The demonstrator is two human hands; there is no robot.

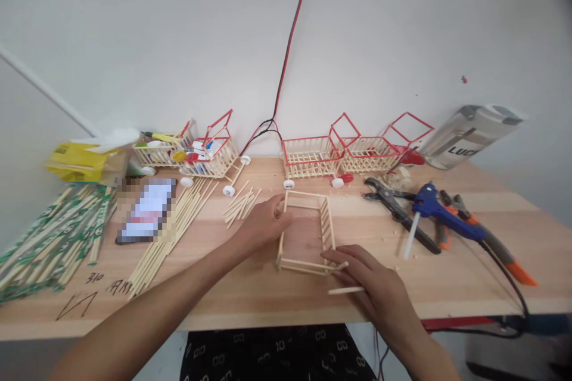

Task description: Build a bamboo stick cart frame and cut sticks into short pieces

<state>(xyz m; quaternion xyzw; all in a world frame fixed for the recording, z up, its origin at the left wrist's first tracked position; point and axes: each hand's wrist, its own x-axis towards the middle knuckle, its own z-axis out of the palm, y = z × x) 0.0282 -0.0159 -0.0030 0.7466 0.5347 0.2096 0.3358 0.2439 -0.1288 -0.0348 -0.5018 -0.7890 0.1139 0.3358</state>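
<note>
A small frame of thin wooden sticks (308, 232) lies on the wooden table (447, 274) in front of me. My left hand (261, 223) grips its left side, fingers curled round a stick. My right hand (370, 283) rests at the frame's near right corner, fingertips pressed on the sticks there, with a short loose stick (344, 290) under the fingers. The right side of the frame carries a row of upright sticks.
A blue glue gun (440, 211) and pliers (397, 205) lie to the right. Finished stick carts (348, 155) stand along the wall, another cart (201, 152) at left. Loose sticks (179, 223), a phone (147, 211) and wrapped chopsticks (49, 238) lie left.
</note>
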